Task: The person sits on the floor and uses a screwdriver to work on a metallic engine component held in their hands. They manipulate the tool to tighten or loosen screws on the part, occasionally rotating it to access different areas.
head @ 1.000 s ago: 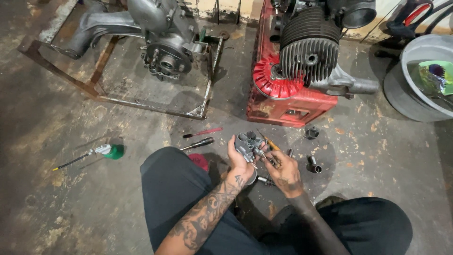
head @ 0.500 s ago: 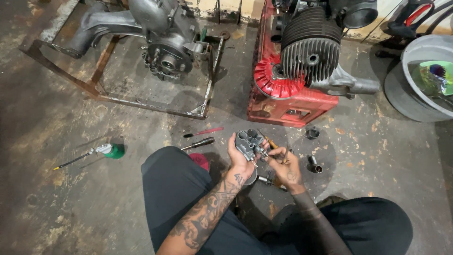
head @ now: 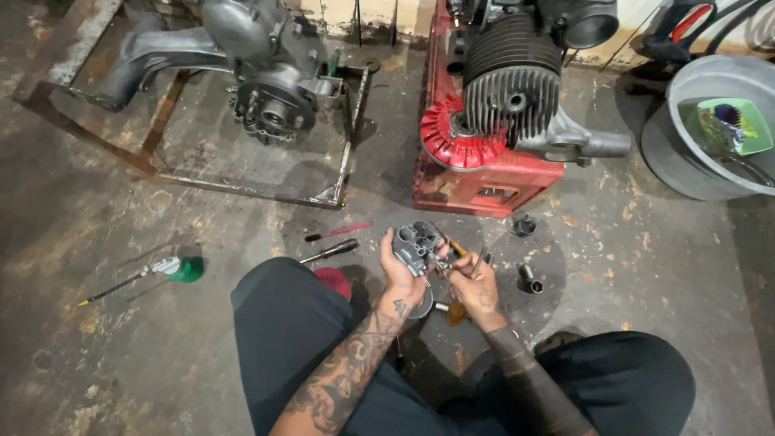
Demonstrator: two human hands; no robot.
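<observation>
My left hand point(head: 401, 274) grips a small grey metal carburettor point(head: 417, 243) and holds it up above the floor between my knees. My right hand point(head: 476, 282) is closed around a thin tool with an orange handle point(head: 458, 249), and its tip meets the right side of the carburettor. Both forearms reach forward over my dark trousers. What the fingers pinch at the tool's tip is hidden.
A red crate point(head: 484, 173) carries a finned engine point(head: 510, 89) ahead. A second engine point(head: 270, 89) rests in a rusty metal frame point(head: 242, 184) at left. Screwdrivers point(head: 333, 250), a green-capped tool point(head: 173, 269), small metal parts point(head: 529, 278) lie on the concrete. A grey basin point(head: 710, 129) stands at right.
My right hand has shifted slightly against the carburettor while working the tool. The left hand keeps the part in nearly the same place.
</observation>
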